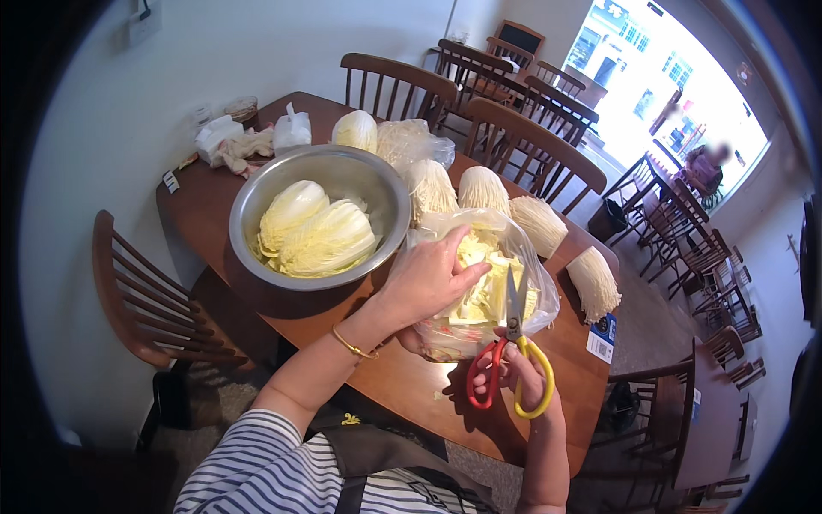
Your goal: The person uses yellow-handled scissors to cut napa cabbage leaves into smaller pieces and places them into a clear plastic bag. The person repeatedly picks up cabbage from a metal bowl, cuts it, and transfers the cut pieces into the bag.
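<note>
My left hand (433, 276) reaches over a clear plastic bag (546, 302) of cut napa cabbage pieces (478, 247), thumb and forefinger apart; its other fingers are largely hidden, so a hold on something cannot be told. My right hand (514, 376) grips scissors (514, 315) with one red and one yellow handle, blades pointing away from me at the bag's right side and slightly parted. Left of the bag, a large steel bowl (241, 241) holds napa cabbages (324, 238). Bundles of enoki mushrooms (485, 187) stand and lie behind and right of the bag.
On the wooden table (411, 385), a napa cabbage (356, 130), a plastic bag (417, 141), a white package (292, 130) and crumpled cloth (247, 151) lie beyond the bowl. A printed card (602, 337) is at the right edge. Wooden chairs (536, 138) surround it; a person (703, 170) sits far off.
</note>
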Motion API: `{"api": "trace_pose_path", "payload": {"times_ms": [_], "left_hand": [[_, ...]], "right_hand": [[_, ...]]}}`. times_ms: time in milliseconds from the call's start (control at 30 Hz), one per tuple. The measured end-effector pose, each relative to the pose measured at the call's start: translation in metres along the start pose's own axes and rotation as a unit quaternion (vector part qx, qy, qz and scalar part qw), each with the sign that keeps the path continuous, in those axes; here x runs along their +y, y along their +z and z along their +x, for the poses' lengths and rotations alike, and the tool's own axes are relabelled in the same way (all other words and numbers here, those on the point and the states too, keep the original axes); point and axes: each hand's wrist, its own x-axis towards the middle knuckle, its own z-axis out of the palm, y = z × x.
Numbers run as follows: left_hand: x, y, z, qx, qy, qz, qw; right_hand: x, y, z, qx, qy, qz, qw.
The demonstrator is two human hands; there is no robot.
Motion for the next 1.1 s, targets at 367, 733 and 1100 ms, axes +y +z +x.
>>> {"api": "trace_pose_path", "payload": {"times_ms": [367, 733, 1100], "left_hand": [[-0.094, -0.133, 0.065, -0.116, -0.109, 0.385, 0.909], [-0.111, -0.156, 0.083, -0.287, -0.229, 0.231, 0.901], [-0.130, -0.181, 0.073, -0.296, -0.193, 0.265, 0.897]], "right_hand": [[-0.006, -0.010, -0.001, -0.093, -0.027, 0.046, 0.994], [-0.005, -0.015, -0.006, -0.095, -0.042, 0.030, 0.994], [-0.009, -0.010, -0.011, -0.082, -0.052, 0.002, 0.995]]}}
